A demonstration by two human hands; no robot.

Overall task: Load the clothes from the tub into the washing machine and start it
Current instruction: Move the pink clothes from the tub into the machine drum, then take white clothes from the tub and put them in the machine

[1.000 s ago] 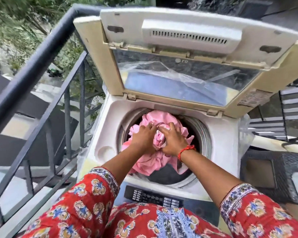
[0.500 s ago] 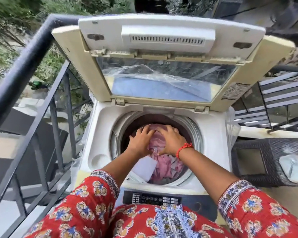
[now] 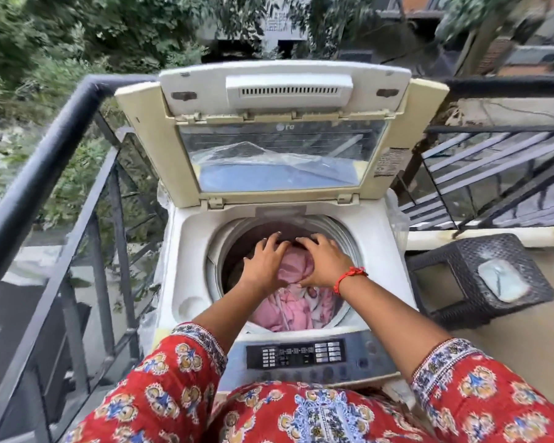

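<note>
Pink clothes fill the washer drum; left hand and right hand press flat on them, fingers spread, apparently gripping nothing.

The top-loading washing machine stands on the balcony floor with its lid up, pink clothes in its drum, a dark wicker stool just beside it

Pink clothes fill a white, cream-lidded washing machine; red floral-print sleeves near, black railing left.
</note>
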